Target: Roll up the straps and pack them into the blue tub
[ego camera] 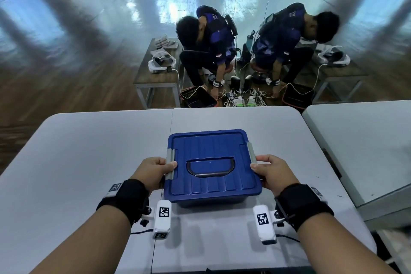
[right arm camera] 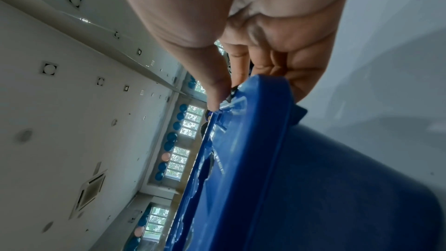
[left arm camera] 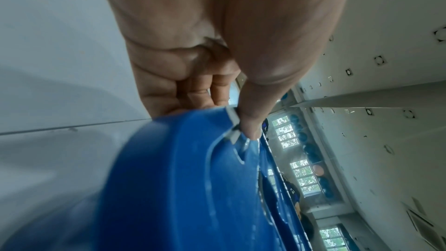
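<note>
The blue tub (ego camera: 211, 184) stands on the grey table (ego camera: 89, 151) in front of me with its blue lid (ego camera: 206, 149) on and a dark handle (ego camera: 210, 168) lying flat in the lid's recess. My left hand (ego camera: 155, 172) grips the grey latch (ego camera: 170, 163) on the tub's left side, thumb on top, fingers curled under the rim. My right hand (ego camera: 272, 172) grips the grey latch (ego camera: 252, 153) on the right side the same way. The left wrist view shows the thumb (left arm camera: 251, 121) pressing the latch (left arm camera: 233, 121). No straps are visible; the tub's inside is hidden.
A second grey table (ego camera: 367, 140) abuts on the right. Beyond the table's far edge a person sits bent over cables and a dark basket (ego camera: 198, 97) on the wooden floor, doubled by a mirror. A small table (ego camera: 155, 73) holds a white headset (ego camera: 161, 63).
</note>
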`<state>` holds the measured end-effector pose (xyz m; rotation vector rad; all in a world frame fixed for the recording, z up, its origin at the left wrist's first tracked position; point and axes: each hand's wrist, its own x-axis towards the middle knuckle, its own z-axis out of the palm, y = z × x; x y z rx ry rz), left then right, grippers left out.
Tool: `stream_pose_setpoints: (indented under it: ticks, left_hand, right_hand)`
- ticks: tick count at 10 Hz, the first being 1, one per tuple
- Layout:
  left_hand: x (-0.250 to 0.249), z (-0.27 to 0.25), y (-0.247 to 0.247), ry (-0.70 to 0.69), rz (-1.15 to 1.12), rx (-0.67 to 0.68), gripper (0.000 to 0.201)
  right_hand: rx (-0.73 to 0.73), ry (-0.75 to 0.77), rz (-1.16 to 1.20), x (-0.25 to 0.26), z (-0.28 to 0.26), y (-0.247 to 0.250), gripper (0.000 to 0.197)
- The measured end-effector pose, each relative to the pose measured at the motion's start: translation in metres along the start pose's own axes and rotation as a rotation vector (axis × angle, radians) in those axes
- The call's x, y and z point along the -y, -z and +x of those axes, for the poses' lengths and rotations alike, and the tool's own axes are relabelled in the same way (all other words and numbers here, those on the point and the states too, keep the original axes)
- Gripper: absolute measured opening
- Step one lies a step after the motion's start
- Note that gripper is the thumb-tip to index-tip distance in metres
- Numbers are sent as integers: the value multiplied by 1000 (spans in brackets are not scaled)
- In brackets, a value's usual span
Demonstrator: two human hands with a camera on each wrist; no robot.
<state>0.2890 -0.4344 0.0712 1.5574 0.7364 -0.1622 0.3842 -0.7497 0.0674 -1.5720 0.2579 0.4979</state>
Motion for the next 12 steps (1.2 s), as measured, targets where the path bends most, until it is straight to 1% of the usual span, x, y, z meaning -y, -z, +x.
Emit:
stream_pose_setpoints:
  ticks: [1, 2, 3, 4, 5, 6, 7, 8, 9, 10, 11, 12]
  left_hand:
    - [0, 0, 1, 11, -36, 10, 20]
    - [0, 1, 1, 10, -44, 18, 20]
    - [1, 2, 0, -20, -78, -39, 23]
    - [4, 3, 0, -106, 6, -171, 33]
    - [7, -1, -1, -232, 178, -253, 27]
    - [7, -16, 2, -293, 261, -190, 31]
    - [15, -35, 6, -311, 205, 98, 58]
    - [28, -37, 7, -370, 388, 131, 95]
    - [29, -36, 3, -432, 346, 70, 84]
    - [27, -39, -2, -456, 324, 21, 70]
    - [33, -40, 9, -373, 378, 13, 67]
    - [51, -55, 29, -251, 524, -25, 56]
  right_hand:
    - [-27, 25, -73, 0, 0, -1, 21]
    - [-66, 85, -288, -3, 4, -5, 31]
    - [-131, 149, -413, -7, 2, -11, 33]
    - [-231, 239, -514, -9, -4, -15, 30]
    - [-199, 244, -563, -13, -10, -13, 36]
    - [11, 249, -536, -16, -23, -5, 69]
    - [230, 281, -597, -12, -39, 0, 78]
    - [225, 317, -617, -14, -41, 0, 83]
    - [158, 322, -617, -18, -37, -6, 80]
    - [103, 325, -606, -19, -38, -12, 65]
    - [82, 246, -596, -23, -41, -7, 69]
    - [84, 111, -738, -38, -56, 7, 61]
